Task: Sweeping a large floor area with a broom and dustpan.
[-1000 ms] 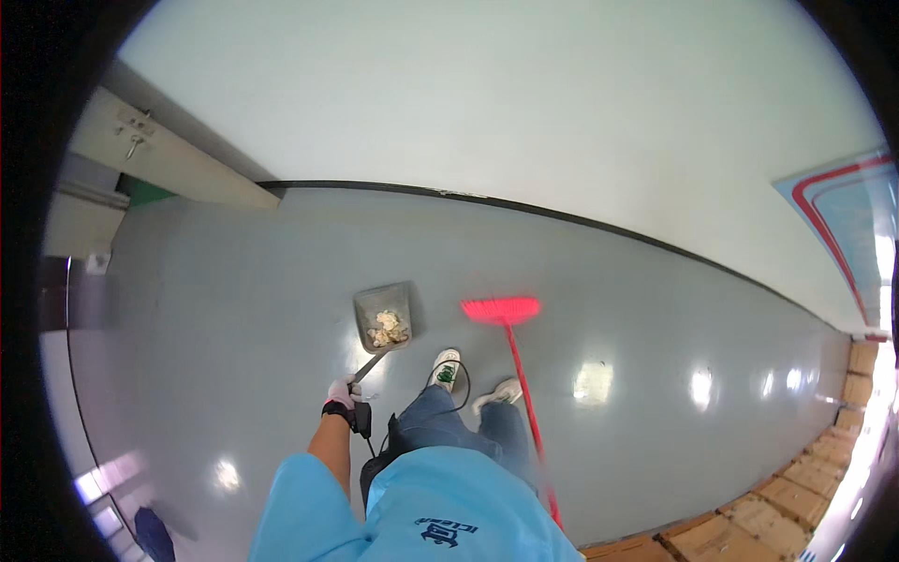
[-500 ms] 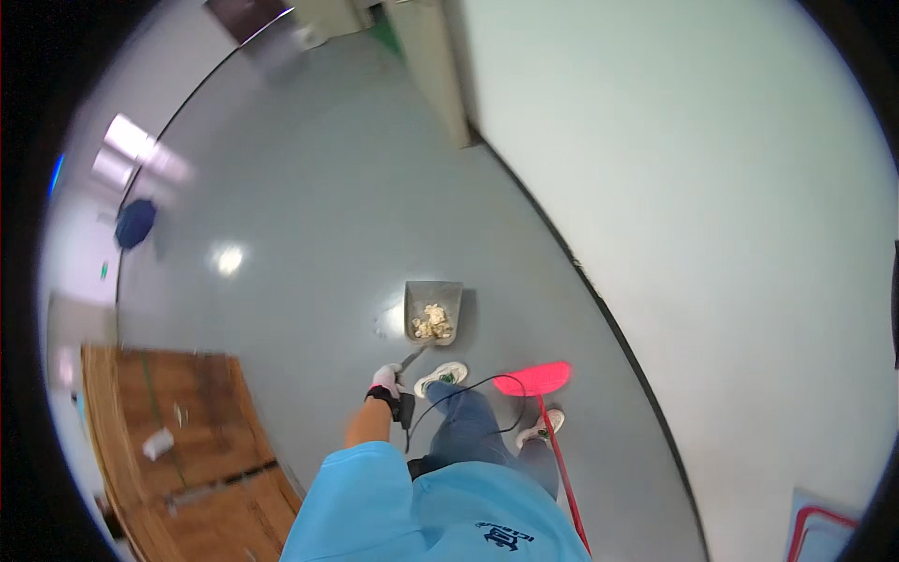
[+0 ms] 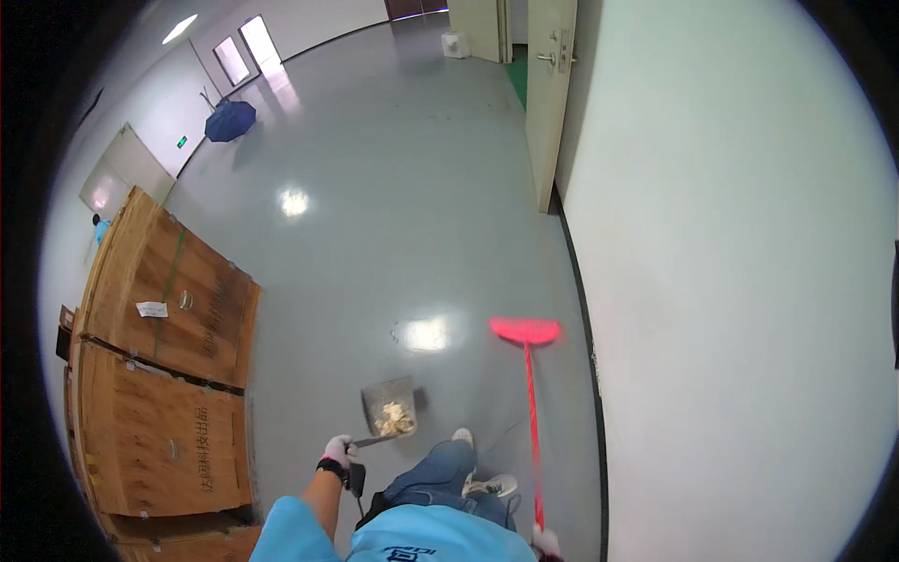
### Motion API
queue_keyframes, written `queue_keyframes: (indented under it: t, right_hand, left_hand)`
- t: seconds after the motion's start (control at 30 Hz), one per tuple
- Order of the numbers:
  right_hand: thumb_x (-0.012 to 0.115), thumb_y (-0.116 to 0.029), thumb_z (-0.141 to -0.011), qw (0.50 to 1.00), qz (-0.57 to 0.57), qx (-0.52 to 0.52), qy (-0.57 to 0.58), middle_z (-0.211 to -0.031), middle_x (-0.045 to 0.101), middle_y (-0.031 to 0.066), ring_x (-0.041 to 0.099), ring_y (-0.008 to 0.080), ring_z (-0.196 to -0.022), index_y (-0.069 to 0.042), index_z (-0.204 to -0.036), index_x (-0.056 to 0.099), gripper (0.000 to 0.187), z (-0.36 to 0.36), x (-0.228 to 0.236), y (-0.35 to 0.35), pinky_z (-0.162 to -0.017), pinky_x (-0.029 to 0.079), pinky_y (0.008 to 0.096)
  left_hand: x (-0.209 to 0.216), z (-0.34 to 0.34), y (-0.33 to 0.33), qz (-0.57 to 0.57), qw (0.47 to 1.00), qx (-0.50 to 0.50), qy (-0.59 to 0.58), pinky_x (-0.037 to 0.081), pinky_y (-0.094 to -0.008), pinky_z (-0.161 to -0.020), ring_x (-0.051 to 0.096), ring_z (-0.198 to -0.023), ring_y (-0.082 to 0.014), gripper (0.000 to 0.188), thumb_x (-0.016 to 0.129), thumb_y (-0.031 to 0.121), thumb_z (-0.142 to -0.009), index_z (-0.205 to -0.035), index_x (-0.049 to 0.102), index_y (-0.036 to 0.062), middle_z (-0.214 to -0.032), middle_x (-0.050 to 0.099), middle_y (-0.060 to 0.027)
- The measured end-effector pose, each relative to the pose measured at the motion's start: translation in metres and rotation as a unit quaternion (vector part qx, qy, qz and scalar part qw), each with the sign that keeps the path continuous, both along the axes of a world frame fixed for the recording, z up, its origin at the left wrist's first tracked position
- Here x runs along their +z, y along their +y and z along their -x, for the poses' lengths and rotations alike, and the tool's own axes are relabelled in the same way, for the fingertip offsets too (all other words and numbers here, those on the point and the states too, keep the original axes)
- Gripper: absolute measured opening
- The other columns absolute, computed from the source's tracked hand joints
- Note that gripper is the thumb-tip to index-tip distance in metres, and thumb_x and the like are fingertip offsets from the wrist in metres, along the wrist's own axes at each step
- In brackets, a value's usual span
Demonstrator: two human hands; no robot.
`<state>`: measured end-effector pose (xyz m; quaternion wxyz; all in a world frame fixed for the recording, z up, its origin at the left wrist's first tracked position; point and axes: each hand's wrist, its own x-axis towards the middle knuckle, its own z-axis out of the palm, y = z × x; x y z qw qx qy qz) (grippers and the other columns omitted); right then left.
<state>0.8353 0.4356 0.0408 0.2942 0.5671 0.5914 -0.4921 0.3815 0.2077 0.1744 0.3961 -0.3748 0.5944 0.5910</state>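
Observation:
My left hand (image 3: 339,451), in a pale glove with a dark band at the wrist, is closed around the handle of a grey dustpan (image 3: 372,405). Crumpled pale scraps (image 3: 397,419) lie inside the pan, which appears to be held above the floor, left of my feet. On my right, a broom (image 3: 531,412) with a red handle stretches forward, its pink-red head (image 3: 524,331) blurred near the floor. At the lower edge my gloved right hand (image 3: 545,541) grips the handle's near end, its fingers only partly showing.
Wooden crates (image 3: 178,440) stand along the left side. A white wall (image 3: 712,281) runs along my right, with an open door (image 3: 551,103) ahead. Farther off are an open dark blue umbrella (image 3: 229,120) and a white box-like object (image 3: 455,45). The grey floor (image 3: 393,234) is shiny.
The view has turned and shifted. The dustpan has swung left relative to my body, still in my left hand. The broom points farther ahead, and my right hand has come into view.

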Motion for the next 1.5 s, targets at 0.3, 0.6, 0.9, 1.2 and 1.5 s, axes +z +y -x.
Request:
queue_keyframes:
  t: [0.3, 0.6, 0.9, 1.2, 1.5]
  right_hand:
    - [0.039, -0.041, -0.077, 0.993, -0.085, -0.068, 0.047, -0.087, 0.053, 0.0245, 0.051, 0.0377, -0.083, 0.003, -0.086, 0.054, 0.047, 0.180, 0.019, 0.262, -0.070, 0.040, 0.0417]
    - [0.032, -0.048, -0.078, 0.998, 0.023, 0.047, -0.027, -0.080, 0.055, 0.0249, 0.052, 0.0358, -0.082, 0.003, -0.082, 0.056, 0.057, 0.099, -0.068, 0.130, -0.071, 0.040, 0.0430]
    - [0.035, -0.047, -0.078, 0.989, 0.020, 0.146, 0.020, -0.068, 0.054, 0.0209, 0.053, 0.0334, -0.067, 0.002, -0.071, 0.054, 0.053, 0.127, -0.274, 0.136, -0.060, 0.040, 0.0423]
    - [0.029, -0.045, -0.081, 0.964, 0.013, 0.260, 0.062, -0.056, 0.053, 0.0158, 0.053, 0.0289, -0.051, 0.001, -0.066, 0.052, 0.053, 0.249, -0.316, 0.236, -0.047, 0.042, 0.0408]
    - [0.028, -0.041, -0.082, 0.971, 0.024, 0.195, 0.136, -0.050, 0.048, 0.0102, 0.049, 0.0222, -0.043, -0.002, -0.066, 0.048, 0.047, 0.390, -0.213, 0.265, -0.041, 0.040, 0.0362]
  left_hand:
    - [-0.102, 0.065, 0.047, 0.019, 0.989, 0.141, 0.028, 0.024, -0.0238, -0.032, 0.032, -0.036, -0.0129, 0.012, 0.040, 0.013, -0.068, -0.060, 0.032, 0.0122, -0.045, 0.033, -0.0020]
    - [-0.149, 0.123, 0.039, -0.018, 0.971, 0.237, -0.021, 0.020, -0.0205, -0.030, 0.031, -0.036, -0.0092, 0.014, 0.039, 0.015, -0.073, -0.063, 0.030, 0.0132, -0.048, 0.033, 0.0004]
    - [-0.175, 0.109, 0.025, -0.042, 0.971, 0.234, -0.020, 0.018, -0.0196, -0.029, 0.025, -0.033, -0.0080, 0.018, 0.041, 0.021, -0.075, -0.062, 0.032, 0.0113, -0.045, 0.029, 0.0020]
    - [-0.145, 0.044, 0.040, -0.083, 0.949, 0.305, 0.014, 0.019, -0.0189, -0.031, 0.029, -0.038, -0.0081, 0.015, 0.041, 0.018, -0.077, -0.066, 0.032, 0.0110, -0.049, 0.032, 0.0007]
    - [-0.159, 0.065, 0.038, -0.058, 0.943, 0.329, -0.007, 0.018, -0.0193, -0.029, 0.026, -0.035, -0.0087, 0.016, 0.039, 0.017, -0.076, -0.064, 0.030, 0.0111, -0.048, 0.031, 0.0004]
